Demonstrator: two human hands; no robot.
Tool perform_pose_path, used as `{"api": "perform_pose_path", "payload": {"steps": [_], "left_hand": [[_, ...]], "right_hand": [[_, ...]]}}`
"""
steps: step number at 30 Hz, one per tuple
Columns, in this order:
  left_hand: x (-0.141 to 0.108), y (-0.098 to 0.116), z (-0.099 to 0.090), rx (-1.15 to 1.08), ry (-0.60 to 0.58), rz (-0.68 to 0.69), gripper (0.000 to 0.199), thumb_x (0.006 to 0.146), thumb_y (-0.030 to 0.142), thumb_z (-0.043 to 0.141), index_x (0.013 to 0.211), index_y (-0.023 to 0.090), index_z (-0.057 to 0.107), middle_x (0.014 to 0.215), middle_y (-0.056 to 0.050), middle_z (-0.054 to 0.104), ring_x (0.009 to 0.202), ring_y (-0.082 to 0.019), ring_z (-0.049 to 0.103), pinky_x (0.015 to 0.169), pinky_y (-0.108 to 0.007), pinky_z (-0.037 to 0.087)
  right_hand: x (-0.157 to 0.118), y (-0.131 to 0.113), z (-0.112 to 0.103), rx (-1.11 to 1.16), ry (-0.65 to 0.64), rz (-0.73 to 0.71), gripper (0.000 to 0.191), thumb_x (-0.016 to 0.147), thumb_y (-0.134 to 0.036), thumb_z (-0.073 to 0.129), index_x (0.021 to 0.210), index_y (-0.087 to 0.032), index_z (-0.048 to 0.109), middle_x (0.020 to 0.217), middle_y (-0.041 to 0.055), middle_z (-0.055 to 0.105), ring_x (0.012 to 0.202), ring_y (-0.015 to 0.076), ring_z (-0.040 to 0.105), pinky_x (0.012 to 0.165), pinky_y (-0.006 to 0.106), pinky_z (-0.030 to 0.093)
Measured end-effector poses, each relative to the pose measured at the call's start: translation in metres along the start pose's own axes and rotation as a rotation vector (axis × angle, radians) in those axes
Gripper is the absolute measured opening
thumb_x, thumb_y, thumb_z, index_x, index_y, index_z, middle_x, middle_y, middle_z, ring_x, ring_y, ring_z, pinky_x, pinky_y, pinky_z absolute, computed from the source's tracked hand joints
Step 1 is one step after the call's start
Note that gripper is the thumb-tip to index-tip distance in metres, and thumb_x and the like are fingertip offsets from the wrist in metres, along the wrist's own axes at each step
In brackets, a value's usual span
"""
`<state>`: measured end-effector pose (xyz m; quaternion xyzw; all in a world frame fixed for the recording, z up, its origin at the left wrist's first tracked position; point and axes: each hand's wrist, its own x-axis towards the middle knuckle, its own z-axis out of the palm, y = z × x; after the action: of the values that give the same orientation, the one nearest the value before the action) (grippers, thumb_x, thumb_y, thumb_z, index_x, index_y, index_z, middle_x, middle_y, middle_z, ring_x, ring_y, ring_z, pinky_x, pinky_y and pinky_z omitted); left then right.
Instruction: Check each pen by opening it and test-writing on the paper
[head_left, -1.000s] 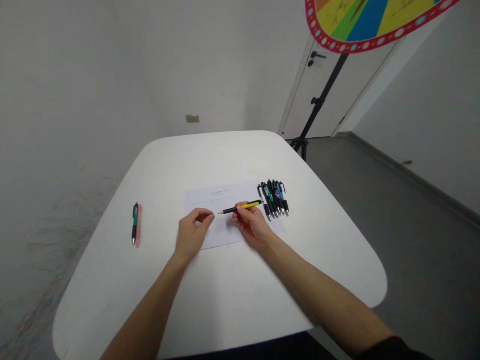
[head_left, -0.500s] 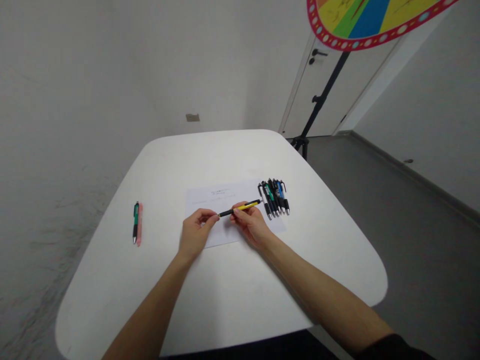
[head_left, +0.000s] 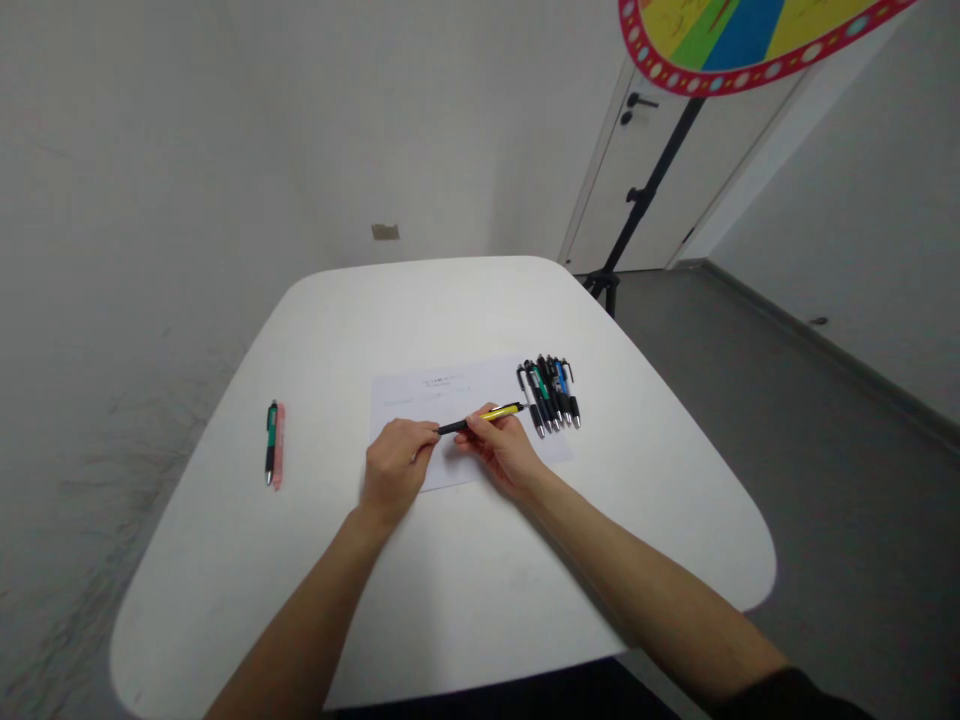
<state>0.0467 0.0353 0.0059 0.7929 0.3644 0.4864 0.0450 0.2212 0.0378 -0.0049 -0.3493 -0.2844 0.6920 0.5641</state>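
Note:
My right hand (head_left: 501, 450) is closed around the middle of a yellow and black pen (head_left: 502, 411), whose clicker end points right. At the pen's black tip end is my left hand (head_left: 397, 460), its fingers closed; a small shiny bit of something shows under them, too small to name. Both hands are above a sheet of white paper (head_left: 397, 390) with a few lines of writing. Several black, green and blue pens (head_left: 551, 395) lie side by side at the paper's right edge.
On the left of the white table (head_left: 420, 310) a green and black pen (head_left: 271, 440) lies beside a pink one (head_left: 279, 450). Beyond the table's far right corner stands a black tripod (head_left: 637, 205) bearing a colourful wheel (head_left: 739, 45).
My left hand has turned, with its fingers curled further in at the pen's tip. The pen and my right hand have barely moved.

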Motion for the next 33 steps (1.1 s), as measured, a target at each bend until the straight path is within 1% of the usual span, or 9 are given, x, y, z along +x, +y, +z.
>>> {"api": "perform_pose_path", "payload": {"steps": [3,7,11,13,20,24,28,30,33], "left_hand": [[-0.0011,0.0001,0.0035,0.069,0.012,0.014,0.006,0.090,0.021,0.061,0.092,0.021,0.066,0.086,-0.003,0.074,0.081,-0.017,0.068,0.076,-0.031,0.054],[-0.0037,-0.0005,0.0052,0.101,-0.034,-0.122,0.026,0.088,0.038,0.064,0.106,0.019,0.064,0.099,-0.008,0.072,0.092,-0.022,0.066,0.081,-0.037,0.054],[-0.0032,-0.0005,0.0026,0.097,-0.172,-0.291,0.031,0.098,0.035,0.042,0.085,0.019,0.066,0.081,-0.005,0.070,0.078,-0.020,0.063,0.072,-0.034,0.051],[-0.0021,-0.0003,0.0017,0.093,-0.228,-0.331,0.036,0.098,0.031,0.039,0.076,0.020,0.065,0.073,-0.003,0.067,0.072,-0.018,0.061,0.069,-0.032,0.049],[-0.0025,0.0016,0.0020,-0.027,-0.173,-0.306,0.010,0.087,0.028,0.059,0.087,0.020,0.065,0.082,-0.003,0.069,0.078,-0.018,0.063,0.073,-0.031,0.050],[-0.0025,0.0023,0.0025,-0.021,-0.160,-0.390,0.020,0.086,0.033,0.061,0.100,0.019,0.065,0.088,-0.004,0.070,0.079,-0.018,0.063,0.074,-0.031,0.050],[-0.0014,0.0012,0.0023,0.021,-0.249,-0.444,0.033,0.096,0.032,0.042,0.076,0.019,0.065,0.073,-0.004,0.068,0.072,-0.018,0.062,0.069,-0.031,0.047],[-0.0010,0.0010,0.0020,0.014,-0.267,-0.429,0.031,0.094,0.031,0.044,0.072,0.020,0.063,0.070,-0.003,0.066,0.070,-0.018,0.061,0.068,-0.030,0.047],[-0.0011,0.0021,0.0019,-0.034,-0.227,-0.379,0.016,0.090,0.029,0.055,0.081,0.019,0.064,0.075,-0.002,0.067,0.070,-0.016,0.061,0.068,-0.028,0.048]], "right_hand": [[0.0000,-0.0008,0.0006,0.042,-0.006,0.019,0.038,0.060,-0.040,0.089,0.072,-0.019,0.061,0.066,-0.0008,0.069,0.062,0.0120,0.067,0.061,0.023,0.057],[0.0001,-0.0015,0.0020,0.096,0.007,0.023,0.038,0.058,-0.036,0.091,0.072,-0.019,0.060,0.064,-0.0037,0.067,0.060,0.0107,0.067,0.060,0.021,0.056],[-0.0009,-0.0023,0.0027,0.066,0.007,0.017,0.038,0.058,-0.037,0.091,0.072,-0.019,0.061,0.064,-0.0036,0.066,0.060,0.0105,0.066,0.060,0.021,0.056],[-0.0011,-0.0024,0.0024,0.032,-0.004,0.004,0.036,0.059,-0.038,0.090,0.071,-0.018,0.062,0.063,-0.0030,0.066,0.061,0.0112,0.065,0.061,0.023,0.056],[-0.0011,-0.0027,0.0014,-0.001,-0.022,-0.012,0.035,0.061,-0.038,0.089,0.071,-0.017,0.064,0.071,0.0008,0.070,0.063,0.0113,0.065,0.063,0.024,0.056],[-0.0020,-0.0029,0.0024,0.002,-0.024,-0.016,0.033,0.062,-0.037,0.089,0.071,-0.018,0.064,0.071,0.0009,0.069,0.063,0.0124,0.065,0.063,0.026,0.056],[-0.0015,-0.0017,0.0021,0.005,-0.009,-0.029,0.034,0.060,-0.036,0.089,0.071,-0.018,0.064,0.071,0.0008,0.069,0.063,0.0125,0.065,0.064,0.026,0.056],[-0.0009,-0.0010,0.0014,0.005,-0.005,-0.026,0.035,0.059,-0.037,0.090,0.071,-0.017,0.064,0.072,0.0015,0.070,0.063,0.0120,0.065,0.065,0.026,0.056],[-0.0003,-0.0009,0.0005,0.002,0.002,-0.016,0.036,0.059,-0.038,0.090,0.072,-0.016,0.065,0.073,0.0018,0.070,0.063,0.0112,0.065,0.065,0.024,0.055]]}}
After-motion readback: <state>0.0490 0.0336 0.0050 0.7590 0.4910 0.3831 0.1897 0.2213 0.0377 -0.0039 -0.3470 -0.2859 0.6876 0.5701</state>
